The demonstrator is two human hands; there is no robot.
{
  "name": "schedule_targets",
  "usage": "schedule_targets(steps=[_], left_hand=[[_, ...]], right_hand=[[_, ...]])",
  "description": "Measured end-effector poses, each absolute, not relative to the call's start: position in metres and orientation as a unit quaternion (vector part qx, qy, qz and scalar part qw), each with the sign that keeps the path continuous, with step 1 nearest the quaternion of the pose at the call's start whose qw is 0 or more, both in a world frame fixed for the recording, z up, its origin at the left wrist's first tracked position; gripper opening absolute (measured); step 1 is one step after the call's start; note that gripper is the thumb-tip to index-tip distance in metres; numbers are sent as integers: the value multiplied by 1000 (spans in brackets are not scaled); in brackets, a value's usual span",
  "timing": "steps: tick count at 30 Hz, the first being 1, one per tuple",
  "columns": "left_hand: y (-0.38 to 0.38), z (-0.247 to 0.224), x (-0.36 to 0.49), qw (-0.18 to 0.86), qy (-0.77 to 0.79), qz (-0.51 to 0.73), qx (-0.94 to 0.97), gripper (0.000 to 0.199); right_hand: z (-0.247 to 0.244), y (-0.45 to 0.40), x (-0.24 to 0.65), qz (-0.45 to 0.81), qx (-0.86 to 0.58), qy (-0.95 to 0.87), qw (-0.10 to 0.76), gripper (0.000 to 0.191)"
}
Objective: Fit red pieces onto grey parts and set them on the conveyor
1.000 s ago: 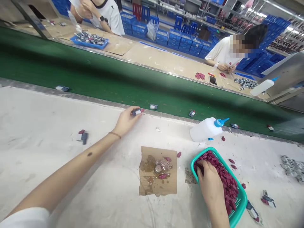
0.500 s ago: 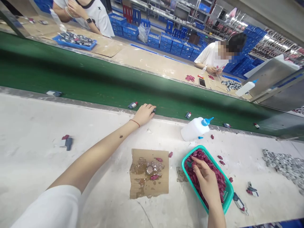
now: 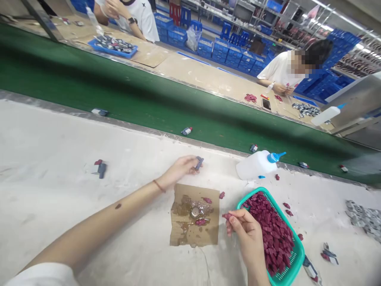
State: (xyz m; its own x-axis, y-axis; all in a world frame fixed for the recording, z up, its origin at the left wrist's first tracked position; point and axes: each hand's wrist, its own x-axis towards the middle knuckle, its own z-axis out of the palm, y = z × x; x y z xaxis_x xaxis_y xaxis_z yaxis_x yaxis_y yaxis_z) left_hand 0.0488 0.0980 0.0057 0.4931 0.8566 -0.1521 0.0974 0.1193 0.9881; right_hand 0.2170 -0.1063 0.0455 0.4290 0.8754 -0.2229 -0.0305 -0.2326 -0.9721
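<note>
My left hand pinches a dark grey-blue part above the white table, between the belt edge and the cardboard. My right hand holds a small dark red piece between thumb and fingers, at the left side of the green basket. Many red pieces fill that basket. On the brown cardboard lie wet, shiny glue, a round cap-like object and two red pieces. A white bottle with a blue nozzle stands behind the basket.
A green conveyor belt carries several assembled parts. One part lies on the table at left. Grey parts are heaped at right. Across the belt, two people sit by a blue tray, red pieces and another bottle.
My left hand has drawn back from the belt edge with the grey-blue part. My right hand has come out of the basket leftward, holding a red piece. The view has shifted.
</note>
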Motion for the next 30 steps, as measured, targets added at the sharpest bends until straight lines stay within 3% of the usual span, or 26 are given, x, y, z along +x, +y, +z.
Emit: schedule_targets(steps=[7,13,17,23,27,30], left_hand=[[34,12,-1,718,404,314,471,32],[17,5,-8,780,384,314,382,44],[15,2,-12,805,357,310,357,45],[15,3,-17,820,369,263,350,48],[10,5,-16,771,357,270,453,31],[4,4,-16,740,341,245,525,34]], right_hand=[[27,-86,193,336,-671,-556,357,22],[20,-70,181,281,-603,-686,295,27],[21,-63,179,241,-597,-715,273,34],[29,-67,179,272,-632,-688,230,30],[31,-70,176,320,-642,-646,260,27],[31,-70,176,383,-663,-562,312,26]])
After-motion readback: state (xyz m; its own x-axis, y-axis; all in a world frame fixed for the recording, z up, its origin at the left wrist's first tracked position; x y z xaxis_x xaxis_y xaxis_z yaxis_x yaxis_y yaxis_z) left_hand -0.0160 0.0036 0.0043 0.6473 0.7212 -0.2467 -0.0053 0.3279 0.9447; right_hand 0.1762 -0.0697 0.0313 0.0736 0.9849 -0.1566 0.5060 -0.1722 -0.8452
